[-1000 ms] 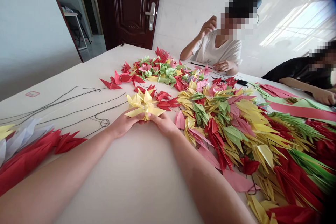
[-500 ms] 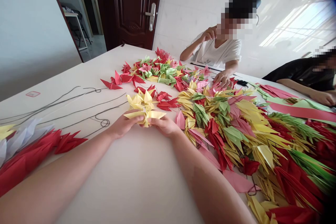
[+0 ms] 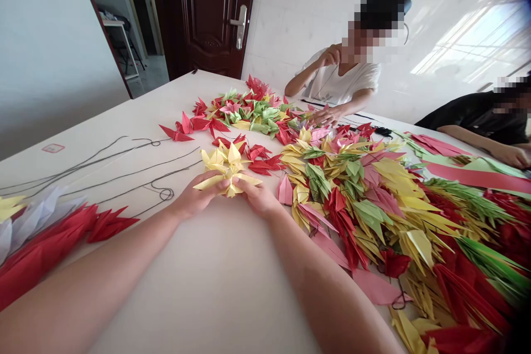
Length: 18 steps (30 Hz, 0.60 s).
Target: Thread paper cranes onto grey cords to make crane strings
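Both of my hands meet at the table's near side, holding a bunch of yellow origami cranes [image 3: 226, 165]. My left hand [image 3: 199, 196] grips the bunch from the left, its fingers pressed against the yellow paper. My right hand [image 3: 259, 196] holds the bunch from the right. Dark threads [image 3: 153, 180] lie loose just left of my left hand. Red paper cranes [image 3: 259, 157] lie just beyond the bunch. A large heap of red, yellow, green and pink paper cranes [image 3: 352, 199] spreads to the right of my right hand.
The heap covers much of the white table [image 3: 207, 293]. A red and white crane strand [image 3: 41, 249] lies at the left. A co-worker's hand [image 3: 326, 116] rests on the far cranes. Another person [image 3: 473, 119] sits at the right. A dark wooden door [image 3: 203, 16] stands behind.
My hands have shifted slightly on the yellow bunch, tilting it a little. The co-worker's hand has moved left across the far cranes.
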### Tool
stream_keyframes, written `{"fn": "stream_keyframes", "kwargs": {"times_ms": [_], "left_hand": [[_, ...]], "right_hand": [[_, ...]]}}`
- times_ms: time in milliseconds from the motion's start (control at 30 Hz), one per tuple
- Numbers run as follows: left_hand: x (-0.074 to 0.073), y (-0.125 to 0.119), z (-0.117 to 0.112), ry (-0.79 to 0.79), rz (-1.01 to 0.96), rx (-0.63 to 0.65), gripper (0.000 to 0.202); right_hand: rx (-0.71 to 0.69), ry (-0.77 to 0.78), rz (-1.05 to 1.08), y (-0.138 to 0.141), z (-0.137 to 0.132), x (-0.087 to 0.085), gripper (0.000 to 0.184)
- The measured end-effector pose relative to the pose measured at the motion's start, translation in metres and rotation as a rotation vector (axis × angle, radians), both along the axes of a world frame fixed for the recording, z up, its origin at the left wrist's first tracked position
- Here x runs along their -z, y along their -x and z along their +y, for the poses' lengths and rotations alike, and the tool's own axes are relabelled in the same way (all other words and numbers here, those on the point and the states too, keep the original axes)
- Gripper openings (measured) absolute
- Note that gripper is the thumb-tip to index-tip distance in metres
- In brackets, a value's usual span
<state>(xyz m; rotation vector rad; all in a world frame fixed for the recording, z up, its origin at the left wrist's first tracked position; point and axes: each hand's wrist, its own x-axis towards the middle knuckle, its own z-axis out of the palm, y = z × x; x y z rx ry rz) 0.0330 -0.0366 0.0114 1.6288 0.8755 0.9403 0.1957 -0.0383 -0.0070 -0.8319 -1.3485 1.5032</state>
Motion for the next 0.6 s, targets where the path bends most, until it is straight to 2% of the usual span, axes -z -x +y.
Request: {"fn": "stream_keyframes", "kwargs": {"times_ms": [133, 267, 600], "left_hand": [[-0.0008, -0.0006, -0.0008, -0.012, -0.008, -0.062, 0.030], [0.0016, 0.0005, 0.0009, 0.006, -0.033, -0.101, 0.029], [0.0068, 0.0022, 0.0055, 0.155, -0.163, 0.052, 0.034]], "right_hand": [[0.044, -0.011, 0.026, 0.0023, -0.0007, -0.0011, 0.023], [-0.022, 0.017, 0.036, 0.0003, -0.0006, -0.0029, 0.025], [-0.057, 0.080, 0.173, -0.0011, -0.0004, -0.0051, 0.018]]}}
